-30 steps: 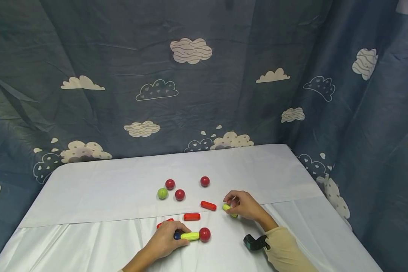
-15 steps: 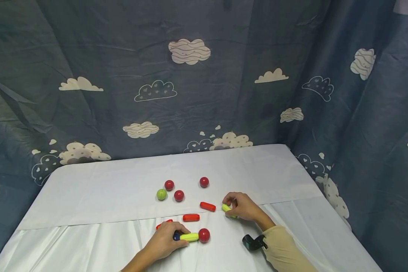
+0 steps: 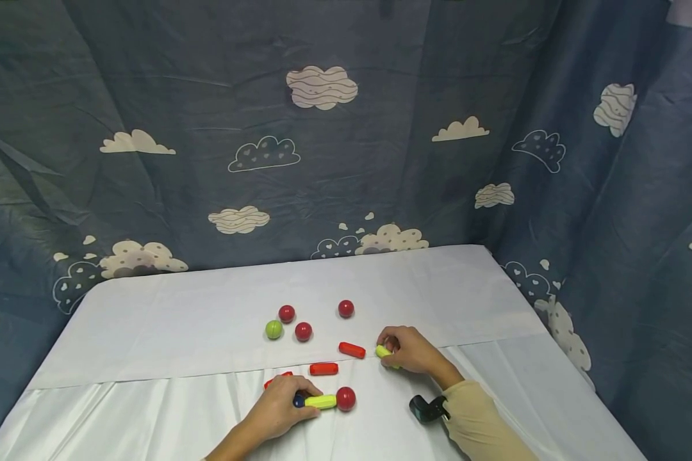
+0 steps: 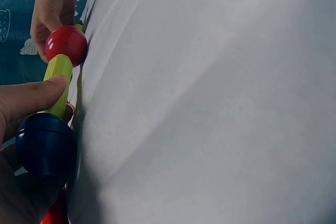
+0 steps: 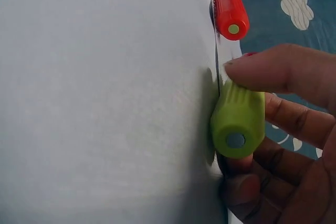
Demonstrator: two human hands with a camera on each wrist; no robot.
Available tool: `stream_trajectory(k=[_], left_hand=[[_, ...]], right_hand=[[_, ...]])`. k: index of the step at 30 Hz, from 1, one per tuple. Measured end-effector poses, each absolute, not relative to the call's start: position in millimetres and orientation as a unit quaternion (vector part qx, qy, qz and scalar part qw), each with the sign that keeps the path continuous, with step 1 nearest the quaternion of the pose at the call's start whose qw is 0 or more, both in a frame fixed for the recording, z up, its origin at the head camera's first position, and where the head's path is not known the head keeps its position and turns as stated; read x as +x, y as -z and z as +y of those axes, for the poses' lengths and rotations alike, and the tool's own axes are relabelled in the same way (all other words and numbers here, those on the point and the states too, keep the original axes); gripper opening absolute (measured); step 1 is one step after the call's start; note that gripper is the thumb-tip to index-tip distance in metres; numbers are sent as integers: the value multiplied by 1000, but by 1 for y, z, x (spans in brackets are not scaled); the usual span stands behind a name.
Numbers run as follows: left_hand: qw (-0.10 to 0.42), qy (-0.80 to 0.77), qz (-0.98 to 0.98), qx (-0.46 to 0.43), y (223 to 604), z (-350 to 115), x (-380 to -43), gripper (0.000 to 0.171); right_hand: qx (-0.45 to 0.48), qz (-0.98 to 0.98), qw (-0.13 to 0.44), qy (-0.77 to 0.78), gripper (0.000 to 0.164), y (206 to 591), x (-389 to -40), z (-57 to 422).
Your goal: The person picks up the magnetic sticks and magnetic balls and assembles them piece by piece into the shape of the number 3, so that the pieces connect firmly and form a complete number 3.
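My left hand (image 3: 277,406) pinches a yellow-green ribbed rod (image 3: 321,402) low over the white cloth. A red ball (image 4: 66,45) sits on the rod's far end and a dark blue ball (image 4: 46,144) on its near end, beside my palm. Further right, my right hand (image 3: 413,351) holds a second yellow-green rod (image 5: 239,124) between thumb and fingers. A small grey disc shows in the end of that rod facing the right wrist camera. One red rod (image 3: 352,349) lies just left of the right hand. Another red rod (image 3: 279,379) is partly hidden behind the left hand.
A third red rod (image 3: 324,369) lies between the hands. Farther back on the white-covered table (image 3: 179,320) are a green ball (image 3: 273,330) and three red balls, one standing apart (image 3: 346,308). A dark curtain (image 3: 346,160) with clouds hangs behind.
The head view has shifted very slightly. Both hands keep their places and their holds on the yellow-green rods; the loose balls and red rods lie as before.
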State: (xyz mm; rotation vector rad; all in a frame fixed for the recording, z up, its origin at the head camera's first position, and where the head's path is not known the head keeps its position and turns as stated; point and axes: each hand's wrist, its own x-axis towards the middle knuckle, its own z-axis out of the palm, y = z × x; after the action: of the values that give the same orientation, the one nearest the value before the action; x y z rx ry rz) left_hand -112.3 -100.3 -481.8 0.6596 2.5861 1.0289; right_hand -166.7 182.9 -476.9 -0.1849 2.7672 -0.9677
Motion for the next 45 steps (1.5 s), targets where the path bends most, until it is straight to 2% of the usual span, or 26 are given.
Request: stream_trajectory(k=[8,20,27,45], left_hand=[[141,-352,897,226,482,-100,-113,22],[135,-353,897,229,482,-99,-113,23],[134,-351,897,234,482,-100,-114,23],[135,-349,897,237,482,-100,-114,21]], right_hand=[[-88,919,96,373,22,478,-164,185],[-127,852,140,488,22,473,-161,167],[-150,839,154,500,23,476,-162,155],[-122,869,113,466,21,479,-155,130]])
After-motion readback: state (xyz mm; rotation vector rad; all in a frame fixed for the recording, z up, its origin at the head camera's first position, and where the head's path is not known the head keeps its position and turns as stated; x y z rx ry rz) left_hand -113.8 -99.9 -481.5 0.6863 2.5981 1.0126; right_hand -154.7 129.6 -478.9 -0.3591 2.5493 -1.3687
